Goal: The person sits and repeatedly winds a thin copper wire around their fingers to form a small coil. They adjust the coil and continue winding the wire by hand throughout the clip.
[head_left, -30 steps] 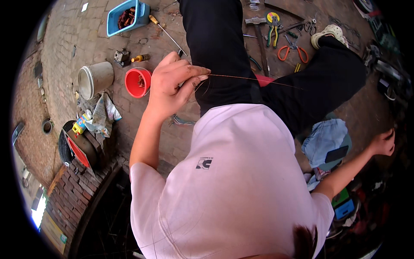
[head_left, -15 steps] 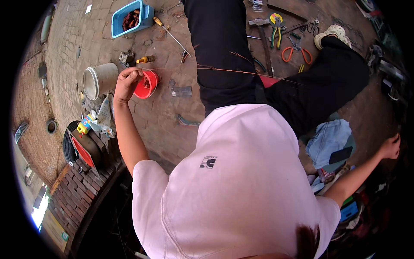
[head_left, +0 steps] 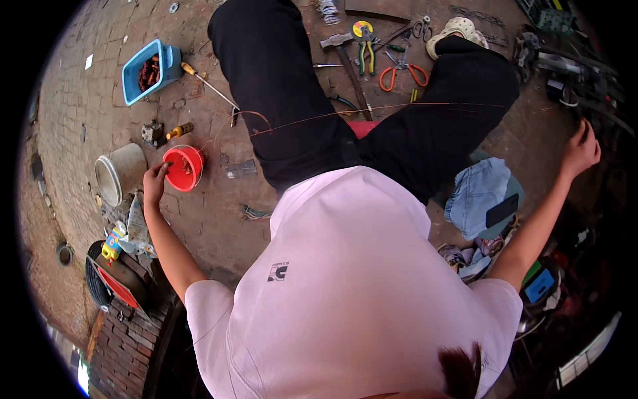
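My left hand [head_left: 155, 183] is at the near-left rim of a small red bucket [head_left: 197, 158]. Its fingertips are pinched together, and what they hold is too small to make out. Reddish strands lie inside the bucket. A thin copper wire [head_left: 299, 121] stretches across above my thighs, with a loose curl at its left part near my knee. Its right end thins out toward my right hand [head_left: 579, 154], which is raised far out at the right with its fingers closed. Whether the wire reaches those fingers is not visible.
A blue tub [head_left: 174, 61] of reddish scraps, a screwdriver [head_left: 212, 86] and a whitish bucket [head_left: 129, 169] stand or lie left. Beyond my lap are a hammer [head_left: 337, 41], pliers [head_left: 366, 56] and orange-handled scissors [head_left: 403, 76]. Denim cloth [head_left: 475, 196] and a phone [head_left: 502, 211] lie right.
My left hand has dropped from above the red bucket to its rim. My right hand has risen. The wire has shifted and now curls near my knee; the whole view has turned.
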Available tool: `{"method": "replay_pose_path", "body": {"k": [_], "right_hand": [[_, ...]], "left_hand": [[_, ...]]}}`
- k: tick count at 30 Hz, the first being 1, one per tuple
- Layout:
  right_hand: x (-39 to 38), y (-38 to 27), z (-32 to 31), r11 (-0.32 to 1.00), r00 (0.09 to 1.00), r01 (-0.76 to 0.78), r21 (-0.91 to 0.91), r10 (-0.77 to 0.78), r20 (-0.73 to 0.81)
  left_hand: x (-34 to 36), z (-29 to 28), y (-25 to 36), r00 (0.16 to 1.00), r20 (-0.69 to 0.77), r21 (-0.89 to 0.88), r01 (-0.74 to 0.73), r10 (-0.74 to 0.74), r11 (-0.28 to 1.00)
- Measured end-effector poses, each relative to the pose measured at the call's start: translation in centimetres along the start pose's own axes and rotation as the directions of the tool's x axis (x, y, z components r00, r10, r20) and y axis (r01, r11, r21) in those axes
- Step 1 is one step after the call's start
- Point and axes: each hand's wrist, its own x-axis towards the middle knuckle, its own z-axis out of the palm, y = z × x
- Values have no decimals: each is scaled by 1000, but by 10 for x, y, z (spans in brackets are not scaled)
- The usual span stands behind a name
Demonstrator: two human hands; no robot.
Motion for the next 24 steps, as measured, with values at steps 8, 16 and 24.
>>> {"method": "replay_pose_path", "body": {"k": [8, 16, 24], "right_hand": [[72, -99, -80, 951, 993, 99, 294, -73, -97], [81, -130, -126, 935, 988, 142, 325, -114, -102], [77, -146, -162, 899, 974, 220, 378, -179, -140]], "left_hand": [[4, 47, 269, 788, -312, -50, -572, 531, 819], [-44, 178, 494, 398, 53, -523, -770, 916, 365], [-102, 239, 567, 367, 15, -775, -584, 930, 243]]}}
